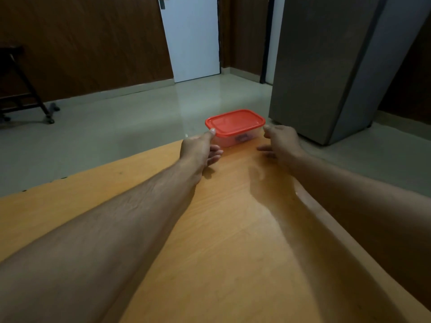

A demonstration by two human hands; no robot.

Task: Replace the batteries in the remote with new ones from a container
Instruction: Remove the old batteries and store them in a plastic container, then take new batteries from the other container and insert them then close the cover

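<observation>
A clear plastic container (233,138) with a red lid (235,122) stands at the far edge of the orange wooden table (210,229). Something small and dark shows through its front wall. My left hand (200,150) is at the container's left end, thumb tip touching the lid's left corner, fingers curled low beside the wall. My right hand (281,142) is at the right end, thumb near the lid's right corner, fingers spread just off the wall. Both forearms stretch across the table. No remote is in view.
Beyond the table's far edge lies a glossy tiled floor. A tall grey cabinet (326,66) stands at the right, a white door (191,36) at the back, and a dark wheeled chair frame (25,89) at the left.
</observation>
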